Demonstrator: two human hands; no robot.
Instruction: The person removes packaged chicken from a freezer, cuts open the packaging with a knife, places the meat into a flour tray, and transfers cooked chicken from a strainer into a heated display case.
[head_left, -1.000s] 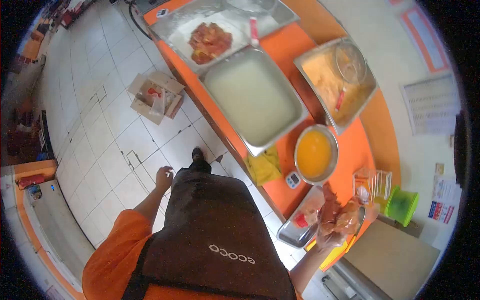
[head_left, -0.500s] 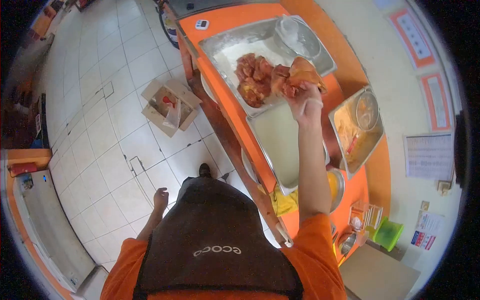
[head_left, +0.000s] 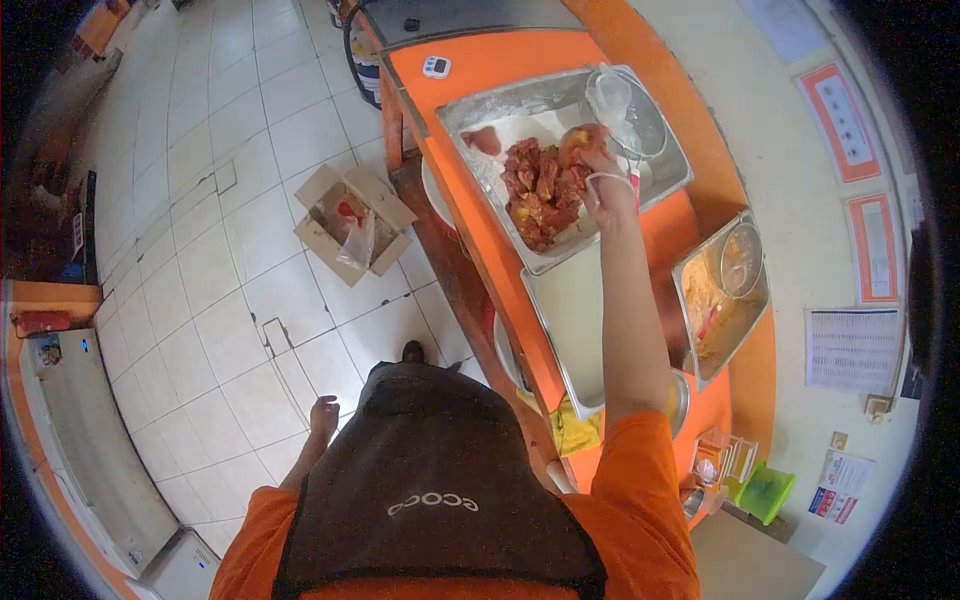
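Right hand [head_left: 605,178]: arm at full reach across the bench [head_left: 668,232], white band at the wrist. Fingers are on a piece of raw meat [head_left: 582,148]; whether they pinch it or only rest on it cannot be told, as fingertips are hidden. Left hand [head_left: 323,412]: hangs low over the tiled floor [head_left: 220,330], fingers loosely parted, nothing seen in it.

Meat under the right hand lies at the edge of a heap of raw meat [head_left: 540,190], in contact with it. One smaller piece [head_left: 483,141] lies apart, toward the tray's near left corner. All sit in a metal tray [head_left: 664,183] on white powder [head_left: 520,128]; at the tray's far right end, a round strainer [head_left: 648,120] with a translucent white item [head_left: 610,98] beside it.

Next along the bench, just beside: a second metal tray of pale, cloudy liquid [head_left: 575,312], partly covered by the forearm. Across from it, nearer the wall: a third tray [head_left: 730,345] with orange-tan coating, holding another round strainer [head_left: 742,262]. Metal bowl [head_left: 682,402]: mostly hidden behind the arm. Yellow cloth [head_left: 577,430] at the bench edge; white timer [head_left: 436,67] at the opposite end.

Farther out: open cardboard box [head_left: 318,190] on the floor; bright green container [head_left: 766,493] beyond the bowl; printed sheet [head_left: 852,348] on the wall.
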